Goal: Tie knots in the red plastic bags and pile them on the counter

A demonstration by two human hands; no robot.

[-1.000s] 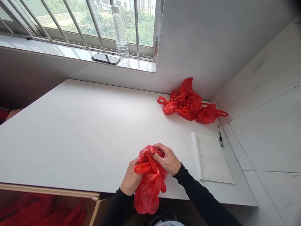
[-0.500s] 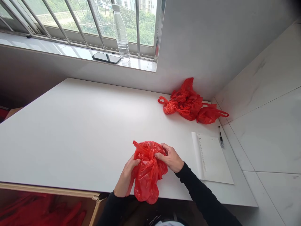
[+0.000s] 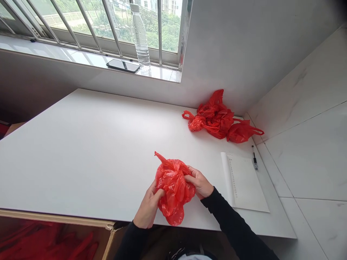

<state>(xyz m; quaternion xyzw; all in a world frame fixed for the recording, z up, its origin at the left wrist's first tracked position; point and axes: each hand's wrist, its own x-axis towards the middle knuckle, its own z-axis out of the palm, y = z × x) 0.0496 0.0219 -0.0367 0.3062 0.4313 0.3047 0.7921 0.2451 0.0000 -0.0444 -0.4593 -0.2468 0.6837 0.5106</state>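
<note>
Between my hands, over the front edge of the white table [image 3: 89,155], is a crumpled red plastic bag [image 3: 175,189]. My left hand [image 3: 148,206] grips its left side, thumb in front and the other fingers mostly hidden behind it. On the right side, my right hand [image 3: 200,182] pinches the gathered plastic near the bunched middle. A twisted handle end sticks up at the bag's upper left, and a rounded flap hangs at the bottom. Whether anything is inside the bag I cannot tell.
Several crumpled red plastic bags [image 3: 217,117] lie by the wall at the back right. An open notebook [image 3: 248,182] and a pen [image 3: 255,159] are on the right. At lower left stands a cardboard box [image 3: 108,242] holding red material. A phone [image 3: 123,65] and water bottle [image 3: 141,43] rest on the windowsill.
The red plastic bag has moved slightly up and right, bunched tighter. Its handle end points higher and the lower flap hangs shorter. Both my hands have shifted a little with it.
</note>
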